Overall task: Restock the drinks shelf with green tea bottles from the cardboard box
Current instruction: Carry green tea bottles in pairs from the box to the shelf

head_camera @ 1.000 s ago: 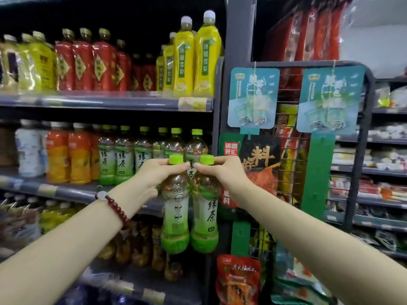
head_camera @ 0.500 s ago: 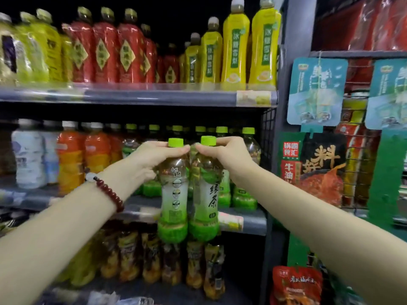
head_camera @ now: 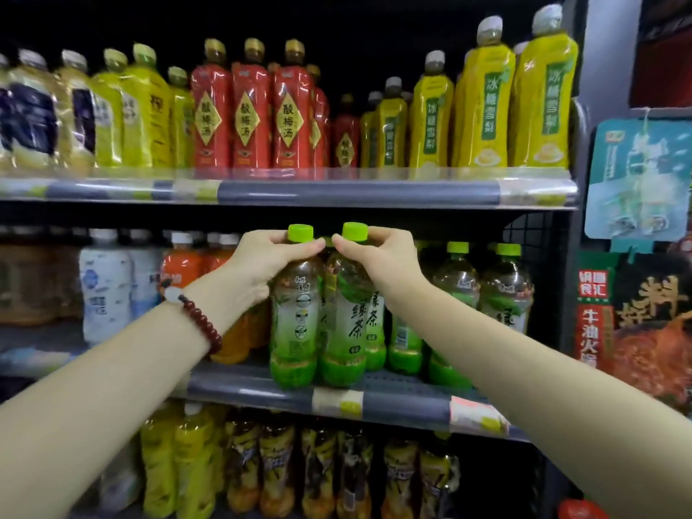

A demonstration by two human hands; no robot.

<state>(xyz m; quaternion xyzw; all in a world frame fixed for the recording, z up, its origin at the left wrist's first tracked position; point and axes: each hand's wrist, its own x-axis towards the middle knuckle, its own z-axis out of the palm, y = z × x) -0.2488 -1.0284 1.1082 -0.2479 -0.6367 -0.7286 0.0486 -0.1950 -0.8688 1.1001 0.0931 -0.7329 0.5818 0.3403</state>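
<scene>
Green tea bottles (head_camera: 296, 324), two of them, pinched at the necks just under the lime caps: one in the left hand (head_camera: 258, 267), its partner (head_camera: 346, 324) in the right hand (head_camera: 378, 264), thumb and fingertips of each closed round a neck, bodies hanging upright and touching side by side. Held high at the neck, probably so the bases can drop onto the middle shelf (head_camera: 404, 400) without knuckles catching the shelf above (head_camera: 359, 192); carried as a pair, likely to fill one lane in a single reach. Bases level with the front lip of the middle shelf, whether resting on it or just clear cannot be told. Right of the held pair on that shelf, more of the same green tea (head_camera: 501, 294), already standing; left of the pair, orange drinks (head_camera: 183, 267) and white-labelled bottles (head_camera: 106, 286). Above the middle shelf, red bottles (head_camera: 247, 118) flanked by tall yellow ones (head_camera: 483, 106); below it, dark amber and yellow bottles (head_camera: 281, 477) in shadow. Right of the middle shelf, past a grey upright, a hanging rack of red snack packets (head_camera: 644, 312) and a teal card (head_camera: 636, 177). No cardboard box in view. Red bead bracelet (head_camera: 204, 324) on the left wrist. Dim store lighting, glossy price strips along the shelf lips. Next, by judgement: lowering, sliding back, letting go.
</scene>
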